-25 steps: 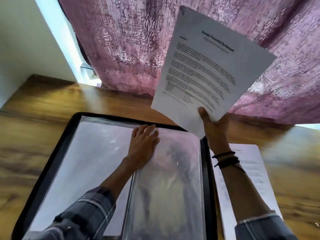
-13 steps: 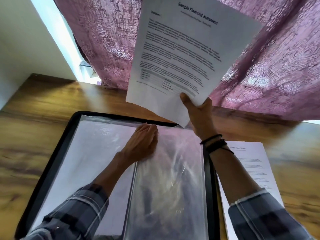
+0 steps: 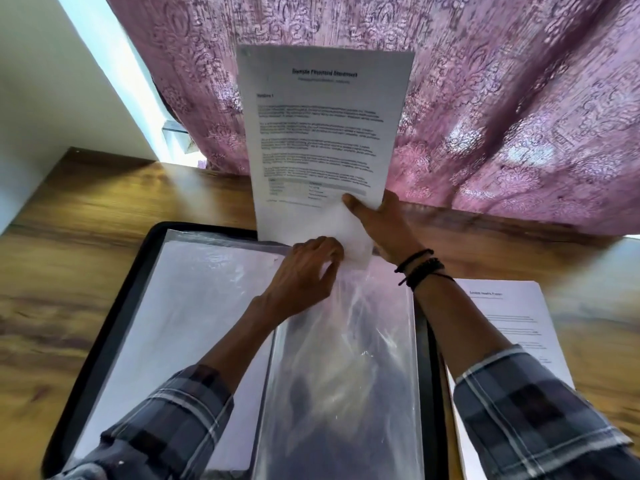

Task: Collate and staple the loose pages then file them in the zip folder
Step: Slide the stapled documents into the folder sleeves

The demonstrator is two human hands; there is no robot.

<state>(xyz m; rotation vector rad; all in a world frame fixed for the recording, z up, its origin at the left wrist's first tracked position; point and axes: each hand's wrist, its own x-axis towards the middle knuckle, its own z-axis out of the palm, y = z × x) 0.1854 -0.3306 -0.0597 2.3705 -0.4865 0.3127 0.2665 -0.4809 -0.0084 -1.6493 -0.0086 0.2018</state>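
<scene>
The black zip folder [image 3: 114,313] lies open on the wooden table, its clear plastic sleeves [image 3: 349,368] showing. My right hand [image 3: 381,226] grips the lower right part of a printed set of pages [image 3: 318,140], held upright over the folder's far edge. The pages' bottom edge sits at the top opening of the right-hand sleeve. My left hand [image 3: 304,271] pinches the top edge of that sleeve, just below the pages. A second printed set [image 3: 509,323] lies flat on the table to the right of the folder.
A pink patterned curtain [image 3: 485,98] hangs right behind the table's far edge. A white wall [image 3: 52,81] stands at the left. Bare wooden tabletop [image 3: 69,237] runs left of the folder and past the second set at the right.
My right hand has brought the pages down and leftward, turning them upright, until their bottom edge meets the sleeve opening. My left hand went from lying flat on the sleeve to pinching its top edge.
</scene>
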